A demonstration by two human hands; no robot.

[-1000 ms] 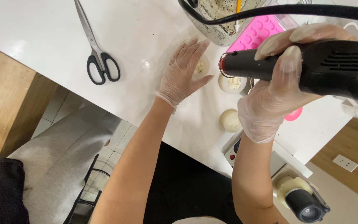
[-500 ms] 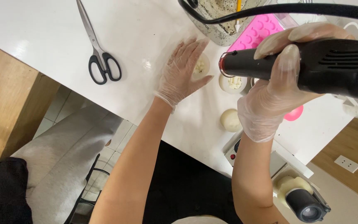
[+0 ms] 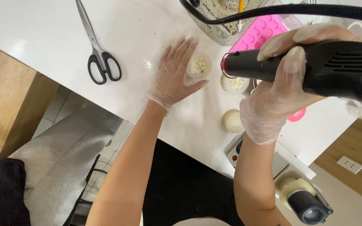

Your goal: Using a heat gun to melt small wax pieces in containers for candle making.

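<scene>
My right hand (image 3: 273,100) is gloved and wrapped tight around a black heat gun (image 3: 302,69); my fingers curl over the top of its body, and they hide the grip beneath. The nozzle points left, toward a small cup (image 3: 198,65) of white chunks. My left hand (image 3: 173,77), gloved too, lies flat and open on the white table (image 3: 42,33), fingers spread, holding nothing, with the thumb just beside that cup.

A second cup (image 3: 234,83) sits half hidden under the nozzle. A pale round lump (image 3: 232,121) lies nearer me. The pink mould (image 3: 258,31) is partly covered by the gun and its cord (image 3: 248,13). The speckled bowl (image 3: 225,25) is cut off at the top edge. Scissors (image 3: 97,54) lie well apart, to the left.
</scene>
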